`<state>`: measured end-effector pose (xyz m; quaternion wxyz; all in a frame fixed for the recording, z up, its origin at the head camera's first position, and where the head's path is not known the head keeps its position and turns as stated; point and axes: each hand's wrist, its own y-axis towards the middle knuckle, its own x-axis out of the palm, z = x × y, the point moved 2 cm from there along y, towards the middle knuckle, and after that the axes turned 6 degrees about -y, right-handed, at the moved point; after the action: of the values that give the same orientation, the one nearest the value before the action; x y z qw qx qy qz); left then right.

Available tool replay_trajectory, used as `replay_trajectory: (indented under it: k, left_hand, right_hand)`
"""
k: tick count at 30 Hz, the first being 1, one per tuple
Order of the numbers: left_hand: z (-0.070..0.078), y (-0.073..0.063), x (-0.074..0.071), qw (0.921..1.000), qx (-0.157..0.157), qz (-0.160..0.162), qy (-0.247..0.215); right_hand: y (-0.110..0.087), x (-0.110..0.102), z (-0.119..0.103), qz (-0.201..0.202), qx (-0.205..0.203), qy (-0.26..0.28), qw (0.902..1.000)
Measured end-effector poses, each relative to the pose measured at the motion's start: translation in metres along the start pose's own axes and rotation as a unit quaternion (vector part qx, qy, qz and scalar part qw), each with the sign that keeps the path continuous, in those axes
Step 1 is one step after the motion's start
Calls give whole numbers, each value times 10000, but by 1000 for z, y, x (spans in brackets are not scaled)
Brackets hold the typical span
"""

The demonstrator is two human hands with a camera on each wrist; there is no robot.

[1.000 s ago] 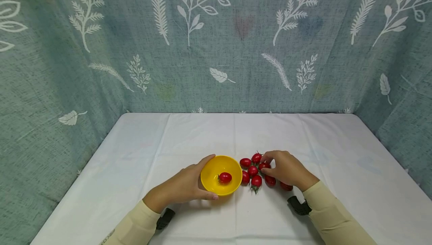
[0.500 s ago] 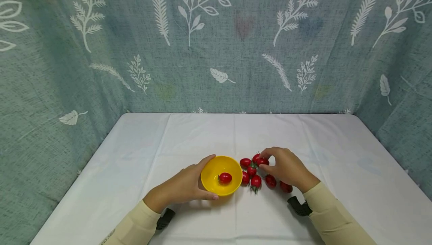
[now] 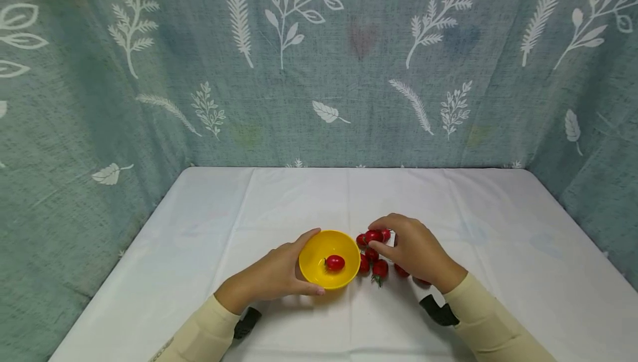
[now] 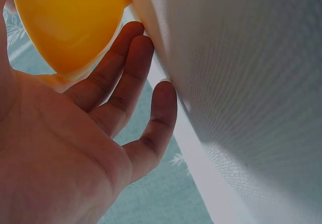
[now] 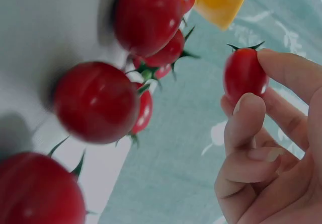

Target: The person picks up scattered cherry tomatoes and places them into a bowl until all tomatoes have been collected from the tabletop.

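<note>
My left hand (image 3: 276, 273) holds the side of a yellow bowl (image 3: 316, 247), thumb at the near rim and fingers behind it. One red cherry tomato (image 3: 335, 263) lies inside the bowl. In the left wrist view the bowl (image 4: 73, 22) sits between thumb and forefinger, and the other fingers bend loosely beside it near the cloth. My right hand (image 3: 416, 246) pinches another cherry tomato (image 5: 245, 75), with a green calyx, between thumb and fingertips, raised above the loose ones. Several more cherry tomatoes (image 3: 380, 269) lie right of the bowl, some partly hidden by the right hand.
A white cloth (image 3: 279, 201) covers the table. Behind it and at both sides hangs a green-blue curtain (image 3: 279, 118) with white leaf prints. Dark wrist mounts (image 3: 438, 311) show below both sleeves. In the right wrist view, loose tomatoes (image 5: 95, 102) crowd the left side.
My right hand has lifted the pinched cherry tomato from the group and moved it left toward the bowl. The left hand and the bowl have stayed in place.
</note>
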<state>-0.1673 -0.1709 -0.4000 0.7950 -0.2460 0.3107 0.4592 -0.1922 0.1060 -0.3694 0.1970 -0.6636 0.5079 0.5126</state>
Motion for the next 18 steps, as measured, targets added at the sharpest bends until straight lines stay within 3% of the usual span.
replay_trajectory:
  k: [10,18]
  left_hand:
    - [-1,1,0,10000,-20,-21,10]
    - [-1,1,0,10000,47,-69,28]
  right_hand:
    - [3,8,-24,169,-691,54,9975]
    - [8,23,-36,4,-798,14,9968]
